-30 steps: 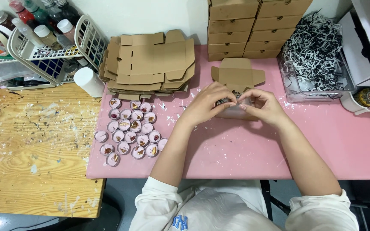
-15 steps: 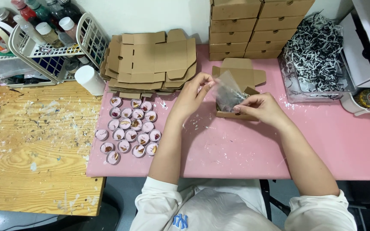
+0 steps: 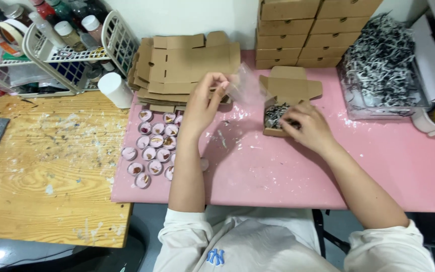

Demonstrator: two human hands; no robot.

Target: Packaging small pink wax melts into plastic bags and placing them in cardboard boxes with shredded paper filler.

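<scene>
You are mid-packing: your left hand (image 3: 202,103) pinches a clear plastic bag (image 3: 245,86) just left of the open brown box (image 3: 288,98), your right hand (image 3: 308,126) presses shredded filler inside it, so next seat the bag gently.

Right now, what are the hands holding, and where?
The left hand pinches a clear plastic bag by its left edge. The right hand rests on the open cardboard box, gripping nothing visible.

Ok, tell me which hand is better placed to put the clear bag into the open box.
Probably the left hand: it holds the clear bag raised beside the open box, while the right hand rests on the box.
</scene>
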